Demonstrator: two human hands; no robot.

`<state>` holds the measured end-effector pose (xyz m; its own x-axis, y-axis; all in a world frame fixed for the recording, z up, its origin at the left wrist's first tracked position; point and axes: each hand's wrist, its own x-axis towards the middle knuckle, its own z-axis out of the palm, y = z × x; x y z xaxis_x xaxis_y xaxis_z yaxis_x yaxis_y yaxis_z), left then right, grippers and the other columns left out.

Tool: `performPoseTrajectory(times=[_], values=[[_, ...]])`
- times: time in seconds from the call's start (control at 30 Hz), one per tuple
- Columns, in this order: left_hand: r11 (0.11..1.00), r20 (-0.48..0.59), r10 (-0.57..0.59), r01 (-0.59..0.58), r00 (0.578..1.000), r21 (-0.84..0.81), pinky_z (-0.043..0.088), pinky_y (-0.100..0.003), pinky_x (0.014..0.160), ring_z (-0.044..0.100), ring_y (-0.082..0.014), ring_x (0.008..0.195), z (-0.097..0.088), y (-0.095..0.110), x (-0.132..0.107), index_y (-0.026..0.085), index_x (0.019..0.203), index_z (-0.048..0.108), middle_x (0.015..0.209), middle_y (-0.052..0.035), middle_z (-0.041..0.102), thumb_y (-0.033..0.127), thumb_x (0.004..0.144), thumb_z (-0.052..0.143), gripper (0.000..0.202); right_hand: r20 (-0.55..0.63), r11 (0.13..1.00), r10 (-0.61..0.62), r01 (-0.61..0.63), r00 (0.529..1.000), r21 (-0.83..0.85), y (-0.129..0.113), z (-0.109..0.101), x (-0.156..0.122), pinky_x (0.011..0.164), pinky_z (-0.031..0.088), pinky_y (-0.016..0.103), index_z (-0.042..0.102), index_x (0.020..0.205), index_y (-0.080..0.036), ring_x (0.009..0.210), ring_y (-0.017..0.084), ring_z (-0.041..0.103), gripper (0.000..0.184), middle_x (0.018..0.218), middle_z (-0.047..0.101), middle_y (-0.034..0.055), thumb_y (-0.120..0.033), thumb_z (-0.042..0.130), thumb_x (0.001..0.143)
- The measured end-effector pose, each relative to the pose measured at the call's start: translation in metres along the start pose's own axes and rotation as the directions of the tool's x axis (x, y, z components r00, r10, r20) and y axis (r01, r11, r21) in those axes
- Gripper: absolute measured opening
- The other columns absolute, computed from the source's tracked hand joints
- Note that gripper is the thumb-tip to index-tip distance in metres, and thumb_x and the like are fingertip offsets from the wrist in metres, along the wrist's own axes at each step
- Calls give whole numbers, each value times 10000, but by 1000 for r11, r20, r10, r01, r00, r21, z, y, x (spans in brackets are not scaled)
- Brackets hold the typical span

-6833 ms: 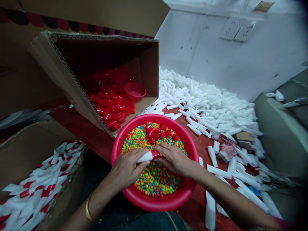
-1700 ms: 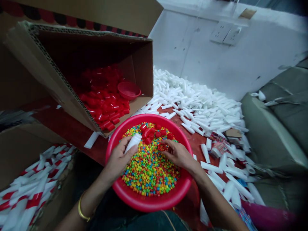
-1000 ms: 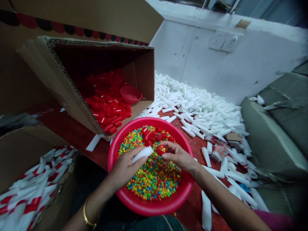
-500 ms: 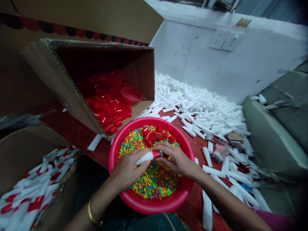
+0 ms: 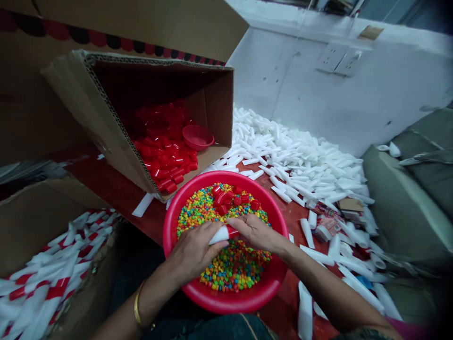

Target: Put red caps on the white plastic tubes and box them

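Over a red basin (image 5: 172,226) of small multicoloured candies (image 5: 233,274), my left hand (image 5: 194,248) is wrapped round a white plastic tube (image 5: 220,234). A red cap (image 5: 232,232) sits at the tube's right end, with the fingers of my right hand (image 5: 253,231) closed on it. Whether the cap is pressed fully home is hidden by the fingers. Several loose red caps (image 5: 226,200) lie on the candies just beyond my hands.
A tipped cardboard box (image 5: 109,127) holds many red caps and a small red bowl (image 5: 198,137). White tubes (image 5: 300,160) are heaped along the wall. At lower left, another carton (image 5: 28,203) contains capped tubes (image 5: 53,269). Grey-green sacks (image 5: 396,189) stand at right.
My right fingers have closed further over the red cap, pressing against the tube's end. The whole view has shifted slightly, so everything sits a little further right.
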<state>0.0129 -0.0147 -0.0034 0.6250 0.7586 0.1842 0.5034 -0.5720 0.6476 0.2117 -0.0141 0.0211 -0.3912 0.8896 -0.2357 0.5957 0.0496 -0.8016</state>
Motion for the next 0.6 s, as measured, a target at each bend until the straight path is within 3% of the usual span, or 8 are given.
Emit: performPoseTrajectory(times=[0.1,0.2,0.27,0.37,0.47,0.6], values=[[995,32,-31,34,999,-96,462,-297,727,603,-191,882,-5,2,4,201,1042,554,970,-39,639,370,892,450,249,-82,984,-148,139,986,-113,-3,-5,-8,549,334,240,494,758,-171,592,119,438,423,668,484,-1,-480,272,944],[990,71,-24,33,997,-135,446,-262,681,600,-164,825,-6,3,5,208,985,561,900,-9,639,360,890,466,203,-48,908,-304,274,951,-316,-4,-8,-12,612,353,271,524,945,-157,686,156,486,348,815,553,52,-455,345,923],[998,60,1,3,998,-70,446,-261,677,599,-163,818,-4,4,4,202,990,559,896,-11,634,345,883,485,193,-44,906,-279,247,959,-345,0,-5,-8,590,346,279,530,861,-158,640,161,481,375,750,548,51,-471,332,916],[979,1,53,-52,999,199,456,-286,661,601,-185,799,1,6,3,174,1031,544,890,-42,616,279,879,484,194,-116,980,-61,38,991,-198,8,10,1,523,320,274,470,641,-192,526,149,431,485,568,466,10,-529,254,915],[919,0,95,-87,996,385,456,-303,610,593,-194,742,1,9,2,158,1015,541,847,-49,595,213,882,449,170,-89,992,115,-120,989,-46,12,19,4,483,320,273,402,538,-212,466,148,392,574,474,383,-9,-562,155,921],[977,-46,74,-63,996,204,472,-293,651,600,-182,791,-4,9,-1,175,996,540,875,-35,603,306,876,490,185,-129,996,-61,52,990,-76,5,12,-8,601,384,277,485,674,-198,625,164,471,473,645,506,15,-566,299,905]])
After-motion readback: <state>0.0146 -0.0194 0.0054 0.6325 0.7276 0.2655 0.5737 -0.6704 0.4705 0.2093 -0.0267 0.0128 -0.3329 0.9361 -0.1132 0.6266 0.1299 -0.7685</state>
